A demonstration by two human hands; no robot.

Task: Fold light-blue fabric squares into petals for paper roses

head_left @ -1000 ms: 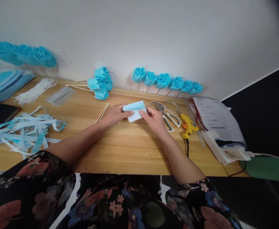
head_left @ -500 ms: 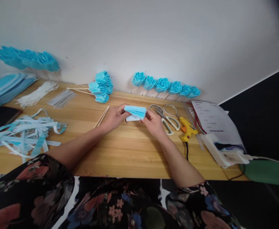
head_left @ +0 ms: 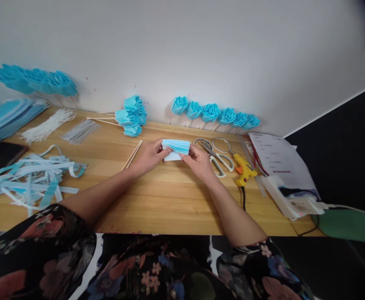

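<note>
Between my two hands, above the middle of the table, is a stack of folded light blue mask fabric (head_left: 176, 146) with a pale whitish layer at its near side. My left hand (head_left: 154, 156) grips its left end, thumb on the near face. At the right end my right hand (head_left: 199, 160) pinches it, with the thumb near the lower edge. Just right of that hand lie scissors with white handles (head_left: 221, 161). Two thin wooden sticks (head_left: 132, 155) rest to the left of my left hand.
Blue fabric flowers (head_left: 210, 112) on sticks lean along the wall, with more flowers (head_left: 131, 116) lying mid-table. Cut strips (head_left: 41, 173), white ear loops (head_left: 49, 125), nose wires (head_left: 81, 131), masks (head_left: 12, 116) and a phone (head_left: 3, 156) are left. A yellow glue gun (head_left: 244, 170) and power strip (head_left: 282, 198) are right.
Both thumbs have shifted on the folded stack, the left one further over the near face. More of the pale layer shows below the blue folds. The view has moved slightly.
</note>
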